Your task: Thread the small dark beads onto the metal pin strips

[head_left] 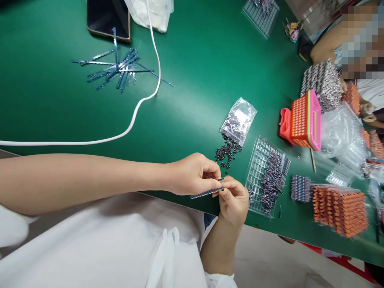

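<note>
My left hand [192, 174] is closed, with thumb and fingers pinching a dark, narrow, notched strip [205, 194] above the table's near edge. At the strip's right end my right hand [235, 200] meets it, its thumb and fingertip pressed together. Whatever sits between those right fingertips is too small to make out. Just beyond the hands lies a loose heap of small dark beads [227, 153], spilling from a clear plastic bag [239, 120]. To the right of my right hand, a clear compartment tray [255, 162] carries a pile of thin purple-blue pieces [271, 182].
Blue metallic strips [120, 70] lie piled at the far left, near a dark tablet-like device [108, 18] and a white cable [132, 120]. On the right are an orange basket [301, 120], orange stacked pieces [339, 210] and a co-worker's hand [367, 110].
</note>
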Action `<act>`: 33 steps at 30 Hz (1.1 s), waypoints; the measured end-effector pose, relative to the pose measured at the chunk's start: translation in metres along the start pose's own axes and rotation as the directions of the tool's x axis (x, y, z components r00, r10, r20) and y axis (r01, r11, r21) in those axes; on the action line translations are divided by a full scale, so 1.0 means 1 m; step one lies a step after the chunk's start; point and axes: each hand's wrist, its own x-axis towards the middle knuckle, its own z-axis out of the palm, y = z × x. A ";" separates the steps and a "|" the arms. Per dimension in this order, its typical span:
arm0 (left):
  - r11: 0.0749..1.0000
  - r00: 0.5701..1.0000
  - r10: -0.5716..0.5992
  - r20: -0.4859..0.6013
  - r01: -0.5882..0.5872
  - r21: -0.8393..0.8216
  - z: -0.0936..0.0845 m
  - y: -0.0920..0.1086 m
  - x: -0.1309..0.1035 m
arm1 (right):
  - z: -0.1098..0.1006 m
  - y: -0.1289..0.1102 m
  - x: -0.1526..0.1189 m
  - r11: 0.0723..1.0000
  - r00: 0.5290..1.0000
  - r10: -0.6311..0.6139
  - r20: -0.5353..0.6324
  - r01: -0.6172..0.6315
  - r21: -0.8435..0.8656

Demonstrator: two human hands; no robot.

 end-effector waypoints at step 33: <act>0.997 0.999 0.035 0.000 -0.035 0.067 -0.002 -0.005 0.003 | 0.002 0.003 0.001 0.995 0.997 0.044 -0.055 -0.049 -0.083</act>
